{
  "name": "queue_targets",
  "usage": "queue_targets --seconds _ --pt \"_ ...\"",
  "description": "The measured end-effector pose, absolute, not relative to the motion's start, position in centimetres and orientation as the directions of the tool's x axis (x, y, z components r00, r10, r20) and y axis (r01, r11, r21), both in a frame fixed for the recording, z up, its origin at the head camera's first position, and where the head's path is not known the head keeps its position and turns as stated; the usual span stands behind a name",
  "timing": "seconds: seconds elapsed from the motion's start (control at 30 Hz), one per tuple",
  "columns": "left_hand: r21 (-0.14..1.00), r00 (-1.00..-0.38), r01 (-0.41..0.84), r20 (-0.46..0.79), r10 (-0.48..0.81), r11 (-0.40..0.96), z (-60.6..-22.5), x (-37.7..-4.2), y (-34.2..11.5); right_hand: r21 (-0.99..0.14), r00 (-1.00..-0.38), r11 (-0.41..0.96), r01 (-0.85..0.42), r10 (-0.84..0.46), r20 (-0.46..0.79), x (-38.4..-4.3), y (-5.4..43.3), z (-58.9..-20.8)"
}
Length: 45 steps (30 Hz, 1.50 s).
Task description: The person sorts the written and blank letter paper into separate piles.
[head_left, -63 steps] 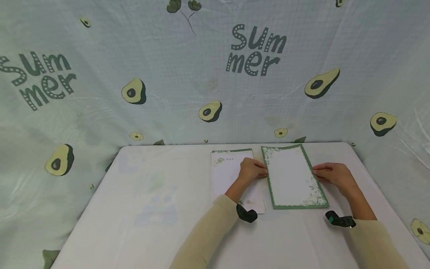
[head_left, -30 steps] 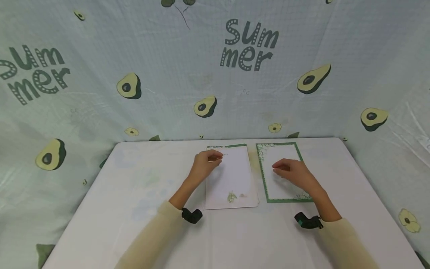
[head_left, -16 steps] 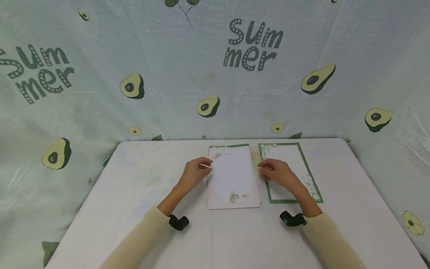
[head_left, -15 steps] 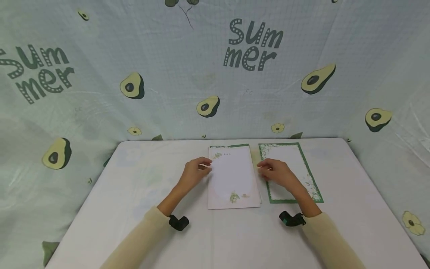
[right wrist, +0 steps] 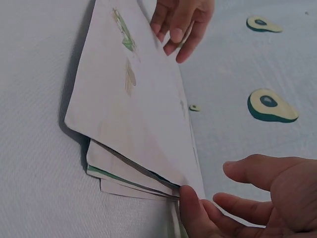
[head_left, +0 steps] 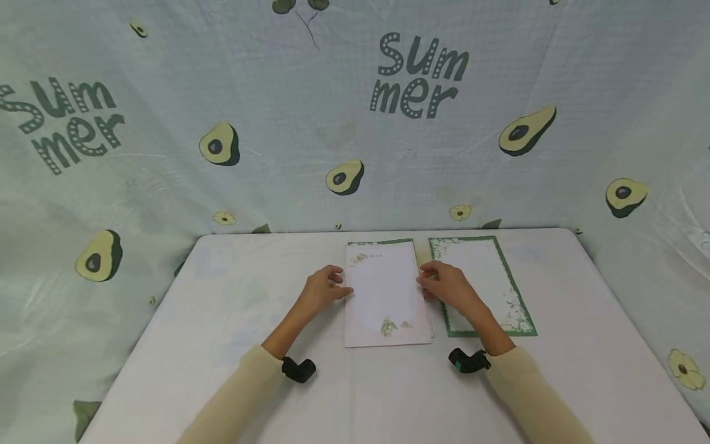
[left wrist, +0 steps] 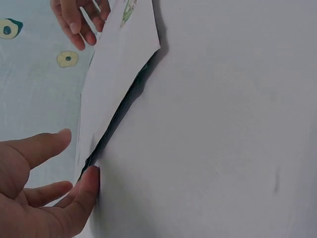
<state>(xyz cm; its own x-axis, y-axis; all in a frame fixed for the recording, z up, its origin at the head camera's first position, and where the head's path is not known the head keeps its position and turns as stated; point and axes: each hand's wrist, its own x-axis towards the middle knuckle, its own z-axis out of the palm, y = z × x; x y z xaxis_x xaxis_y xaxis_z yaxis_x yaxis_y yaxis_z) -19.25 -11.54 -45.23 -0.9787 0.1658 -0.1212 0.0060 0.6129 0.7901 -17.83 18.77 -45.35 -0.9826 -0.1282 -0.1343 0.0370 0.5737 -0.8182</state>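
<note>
A small stack of decorative paper sheets (head_left: 384, 290) lies on the table, its top sheet pale pink and white with green sprigs. My left hand (head_left: 320, 290) is at the stack's left edge, with one digit touching it and the others spread apart. At the right edge my right hand (head_left: 450, 288) does the same; the right wrist view shows a digit against the corners of the uneven, fanned layers (right wrist: 131, 173). Neither hand grips the paper. Under my right forearm lies a separate sheet with a green leafy border (head_left: 479, 265), partly hidden by the hand.
The white-covered table (head_left: 249, 370) ends at a back edge close behind the papers. A pale cloth (head_left: 277, 123) printed with avocados and lettering hangs behind and at the sides. Black wrist cameras (head_left: 299, 370) sit on both wrists.
Both hands let go of the green-bordered sheet, which now lies flat at the right. They have moved left to either side of the stack, the right hand just now coming to its right edge.
</note>
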Motion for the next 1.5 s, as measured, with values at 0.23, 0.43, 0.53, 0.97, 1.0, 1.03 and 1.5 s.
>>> queue_targets --seconds 0.23,0.43,0.53,0.97,1.0,1.03,1.5 --pt "0.785 -0.981 -0.025 -0.137 0.134 0.619 -45.8 -19.5 -11.2 -0.834 -0.977 0.545 0.087 -0.115 -0.178 -18.1 18.2 -46.0" --pt "0.809 -0.987 0.001 -0.093 0.131 0.587 -46.0 -19.3 -11.2 -0.819 -0.981 0.569 0.082 -0.101 -0.169 -18.0 18.0 -46.1" --pt "0.827 -0.989 -0.028 -0.103 0.102 0.561 -46.1 -19.3 -11.1 -0.820 -0.981 0.566 0.085 -0.098 -0.170 -17.8 17.9 -46.1" --pt "0.844 -0.997 -0.025 -0.064 0.053 0.536 -46.4 -19.0 -11.0 -0.845 -0.989 0.534 0.028 -0.107 -0.100 -17.8 17.7 -46.7" --pt "0.845 -0.997 -0.016 -0.053 0.053 0.534 -46.4 -19.0 -11.0 -0.848 -0.991 0.529 0.020 -0.103 -0.088 -17.9 17.7 -46.7" --pt "0.848 -0.998 -0.009 -0.043 0.053 0.530 -46.4 -19.1 -11.0 -0.852 -0.992 0.523 0.019 -0.095 -0.080 -17.9 17.7 -46.8" --pt "0.888 -0.998 0.061 0.039 0.057 0.455 -46.6 -19.5 -11.3 -0.868 -1.000 0.495 0.023 -0.001 -0.027 -18.2 17.0 -46.4"
